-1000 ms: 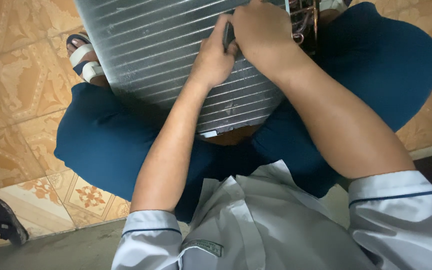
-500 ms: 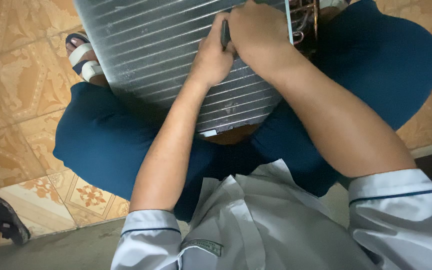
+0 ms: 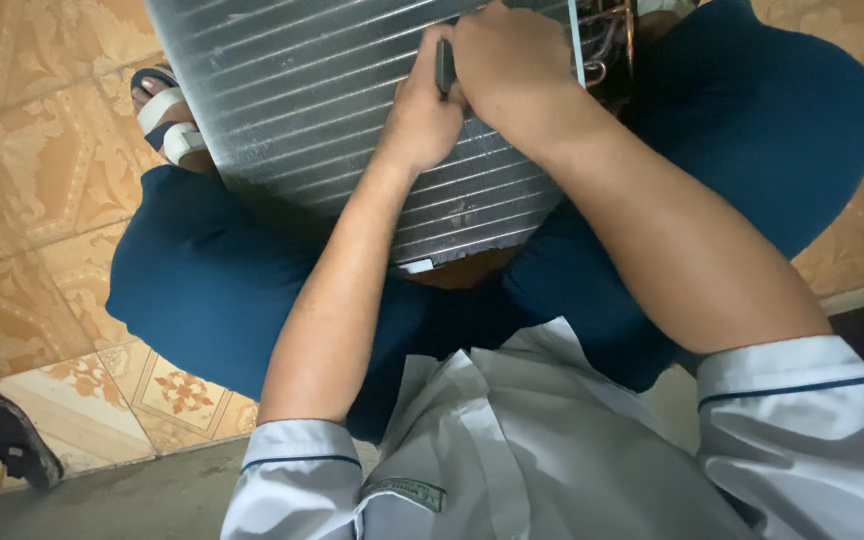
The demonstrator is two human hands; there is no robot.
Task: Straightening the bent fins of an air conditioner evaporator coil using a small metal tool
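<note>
Patterned tan floor tiles (image 3: 22, 180) spread out beneath me, and I am sitting low with a finned metal coil (image 3: 312, 110) propped between my knees, leaning against my blue trousers (image 3: 212, 290). Everything I call out is placed against that coil.

Both hands are up at the coil's upper right area, pressed together on the fin face. My left hand (image 3: 422, 115) is curled, fingers wrapped loosely, knuckles resting on the fins. My right hand (image 3: 507, 65) is closed over the top of a small dark tool (image 3: 444, 68), a flat dark piece poking out between the two hands and touching the fins. I cannot tell just what kind of tool it is.

Right of the coil, just past my right hand, copper tubing (image 3: 607, 40) loops at the coil's end. Left of the coil a sandalled foot (image 3: 167, 115) peeks out; far below-left of it a dark sandal (image 3: 12, 440) lies on the floor.

Progress, as I judge it: the fins below my hands show scuffed, uneven patches near the lower edge, the left stretch looks fairly regular. How much is worked and how much remains I cannot say firmly.
</note>
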